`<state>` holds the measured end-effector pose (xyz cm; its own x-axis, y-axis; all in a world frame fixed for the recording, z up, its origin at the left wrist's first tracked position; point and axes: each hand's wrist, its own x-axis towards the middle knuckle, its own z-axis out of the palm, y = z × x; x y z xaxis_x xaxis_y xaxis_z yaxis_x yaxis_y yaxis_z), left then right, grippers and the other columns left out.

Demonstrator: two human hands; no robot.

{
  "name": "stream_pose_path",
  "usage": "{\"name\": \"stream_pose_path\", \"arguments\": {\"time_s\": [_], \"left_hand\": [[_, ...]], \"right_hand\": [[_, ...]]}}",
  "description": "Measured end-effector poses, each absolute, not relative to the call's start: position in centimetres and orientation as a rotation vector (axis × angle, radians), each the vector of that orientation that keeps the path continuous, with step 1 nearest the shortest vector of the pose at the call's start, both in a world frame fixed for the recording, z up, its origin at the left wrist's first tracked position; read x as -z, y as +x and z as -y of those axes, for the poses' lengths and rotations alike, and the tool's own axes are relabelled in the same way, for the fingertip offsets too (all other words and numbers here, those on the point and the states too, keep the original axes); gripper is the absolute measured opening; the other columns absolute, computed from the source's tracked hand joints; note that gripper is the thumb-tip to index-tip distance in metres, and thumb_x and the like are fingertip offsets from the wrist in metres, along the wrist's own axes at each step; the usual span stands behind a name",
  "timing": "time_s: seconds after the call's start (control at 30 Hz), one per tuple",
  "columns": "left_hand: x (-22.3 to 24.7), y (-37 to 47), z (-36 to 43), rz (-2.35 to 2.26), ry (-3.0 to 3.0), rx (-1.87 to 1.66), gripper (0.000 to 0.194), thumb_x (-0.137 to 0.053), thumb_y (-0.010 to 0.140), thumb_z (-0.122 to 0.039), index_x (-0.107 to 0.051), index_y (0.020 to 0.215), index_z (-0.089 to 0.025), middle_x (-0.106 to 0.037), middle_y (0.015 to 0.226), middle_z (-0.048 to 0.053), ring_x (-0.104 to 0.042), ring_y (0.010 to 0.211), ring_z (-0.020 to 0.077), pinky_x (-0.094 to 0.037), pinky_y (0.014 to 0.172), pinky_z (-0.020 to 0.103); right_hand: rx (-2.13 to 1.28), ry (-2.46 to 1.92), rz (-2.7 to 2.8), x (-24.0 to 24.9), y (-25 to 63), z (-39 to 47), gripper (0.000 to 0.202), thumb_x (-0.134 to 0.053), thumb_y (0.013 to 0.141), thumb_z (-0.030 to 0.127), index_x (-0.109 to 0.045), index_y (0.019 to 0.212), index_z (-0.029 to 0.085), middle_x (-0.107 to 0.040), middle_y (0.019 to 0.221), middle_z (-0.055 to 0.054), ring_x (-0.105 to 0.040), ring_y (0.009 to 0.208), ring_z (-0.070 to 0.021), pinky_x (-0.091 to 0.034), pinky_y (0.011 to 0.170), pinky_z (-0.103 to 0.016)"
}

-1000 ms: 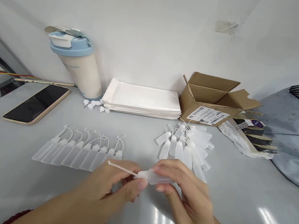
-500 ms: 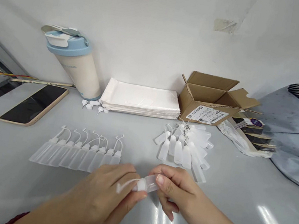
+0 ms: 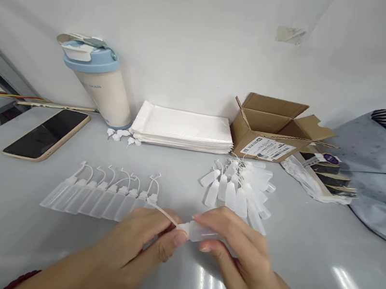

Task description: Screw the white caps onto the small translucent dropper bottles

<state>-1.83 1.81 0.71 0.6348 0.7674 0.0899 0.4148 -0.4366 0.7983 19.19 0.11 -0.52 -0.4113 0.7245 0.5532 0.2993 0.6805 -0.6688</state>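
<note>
A small translucent plastic squeeze bottle (image 3: 204, 233) lies sideways between my two hands, above the near part of the table. My left hand (image 3: 142, 244) pinches its white cap end between thumb and fingers, and a thin cap strap sticks out to the upper left. Around the bottle's body curls my right hand (image 3: 240, 252), index finger along the top and thumb at the lower side. Beyond my left hand is a row of several similar bottles (image 3: 96, 200) with bent straps. A loose pile of such bottles (image 3: 231, 197) lies beyond my right hand.
At the back stand a tumbler (image 3: 104, 94), a stack of white packets (image 3: 184, 128) and an open cardboard box (image 3: 267, 139). Small white tips (image 3: 117, 136) lie by the tumbler. A phone (image 3: 46, 136) is at left, blue fabric (image 3: 385, 180) at right.
My left hand has turned about the cap, and the strap has swung to point up and left. My right thumb has shifted off the bottle's top to its lower side.
</note>
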Motion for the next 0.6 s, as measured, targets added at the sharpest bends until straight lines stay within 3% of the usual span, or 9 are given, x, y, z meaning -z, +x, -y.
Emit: {"name": "stream_pose_path", "arguments": {"time_s": [0.27,0.43,0.6], "left_hand": [[-0.2,-1.6,-1.8,-0.864,2.243,-0.704,0.035,-0.037,0.098,-0.018,-0.042,0.064,-0.019,-0.045,0.058,-0.005,-0.046,0.052,0.0098,-0.035,0.053,0.022],[0.7,-1.7,-1.5,-0.783,2.405,-0.778,0.025,-0.04,0.098,-0.013,-0.044,0.074,-0.019,-0.051,0.066,-0.003,-0.049,0.057,0.0115,-0.039,0.055,0.023],[0.9,-1.4,-1.1,-0.782,2.698,-0.843,0.021,-0.036,0.1,-0.013,-0.049,0.085,-0.017,-0.056,0.068,0.0,-0.054,0.058,0.0143,-0.043,0.053,0.026]], "right_hand": [[-1.06,-1.077,1.899,0.0,19.1,0.1,0.02,-0.042,0.099,0.027,-0.06,0.101,0.018,-0.059,0.076,0.0,-0.054,0.066,-0.0135,-0.044,0.059,-0.024],[-1.461,-1.191,1.67,0.3,18.9,-0.1,0.039,-0.038,0.099,0.046,-0.056,0.078,0.018,-0.038,0.056,0.006,-0.035,0.05,-0.0099,-0.029,0.047,-0.023],[-1.77,-1.236,1.405,1.1,18.8,-0.5,0.048,-0.037,0.098,0.055,-0.047,0.068,0.019,-0.033,0.046,0.009,-0.028,0.042,-0.0075,-0.024,0.043,-0.022]]}}
